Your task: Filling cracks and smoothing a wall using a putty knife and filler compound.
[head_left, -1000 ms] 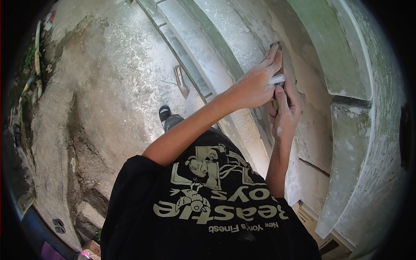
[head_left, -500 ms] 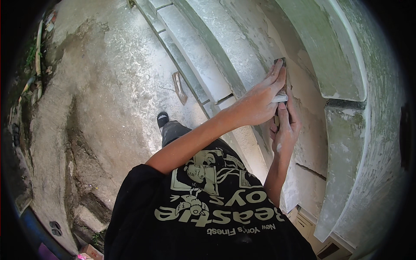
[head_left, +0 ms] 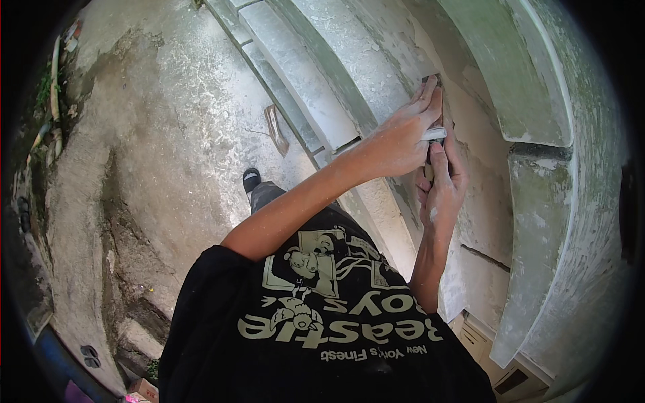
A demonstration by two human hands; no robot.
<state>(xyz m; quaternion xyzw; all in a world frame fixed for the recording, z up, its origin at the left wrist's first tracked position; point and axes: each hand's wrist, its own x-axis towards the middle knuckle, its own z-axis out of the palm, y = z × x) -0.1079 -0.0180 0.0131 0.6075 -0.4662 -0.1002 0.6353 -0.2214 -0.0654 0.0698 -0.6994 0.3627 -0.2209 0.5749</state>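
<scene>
Both my hands grip a narrow flat tool [head_left: 430,80] with a dark far end, held against a pale recessed wall surface [head_left: 478,161]. My left hand [head_left: 408,138] lies over its far part, fingers pressed together and stretched toward the tip. Something white, like a wrapping or tape, shows at the left thumb. Nearer to me, my right hand [head_left: 443,178] wraps round the tool's near part, thumb along it. Pale dust covers both hands. Most of the tool is hidden by the fingers, so its exact kind is unclear.
Grey-green stepped ledges [head_left: 306,74] run along the wall to the left of my hands. A thick raised band [head_left: 537,221] stands at the right. On the concrete floor [head_left: 181,134] lies a piece of wood [head_left: 276,131], near my sandalled foot. Cardboard boxes [head_left: 474,339] sit at lower right.
Both hands and the tool have slid a little farther away from me along the wall surface. The grip looks the same. The view has shifted slightly.
</scene>
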